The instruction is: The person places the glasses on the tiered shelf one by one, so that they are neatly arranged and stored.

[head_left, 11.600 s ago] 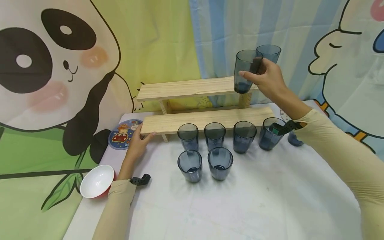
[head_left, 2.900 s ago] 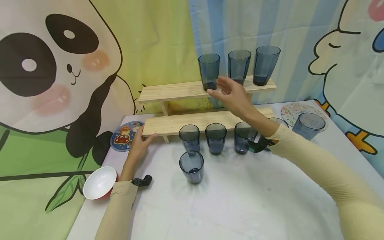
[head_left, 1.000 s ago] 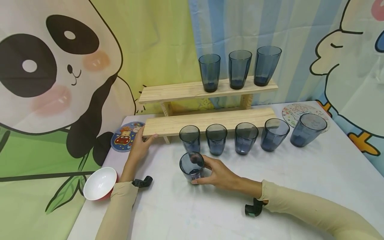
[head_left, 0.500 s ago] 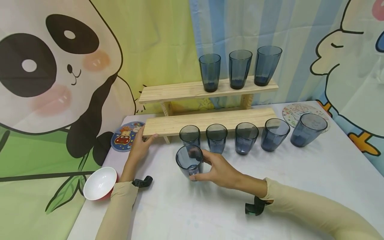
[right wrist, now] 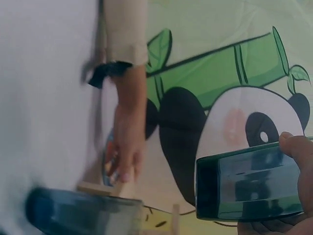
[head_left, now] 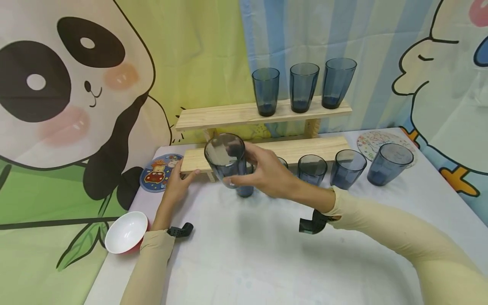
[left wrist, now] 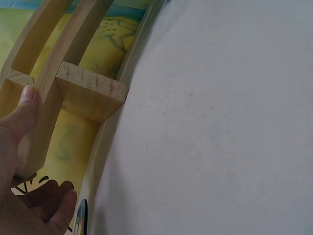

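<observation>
My right hand point(head_left: 268, 173) grips a blue tinted glass point(head_left: 223, 159) by its side, tilted slightly and lifted in front of the lower board's left part. In the right wrist view, the same glass point(right wrist: 249, 186) lies between thumb and fingers. My left hand point(head_left: 177, 184) holds the left end of the two-tier wooden shelf point(head_left: 316, 147); in the left wrist view its thumb presses the board point(left wrist: 46, 107), fingers curled by the end. Three glasses point(head_left: 266, 91) stand on the upper board. Before the shelf stands a row of several glasses point(head_left: 311, 169), two partly hidden by my right hand and its glass.
A white bowl with a red outside point(head_left: 126, 232) sits at the table's left edge. Behind my left hand lies a round blue patterned mat point(head_left: 154, 176). Another round floral mat point(head_left: 371, 142) lies at the back right, partly behind the rightmost glass point(head_left: 390, 165).
Three glasses now stand on the upper board. My right hand took the front glass from the table and raised it toward the shelf. My left hand stays at the shelf's end.
</observation>
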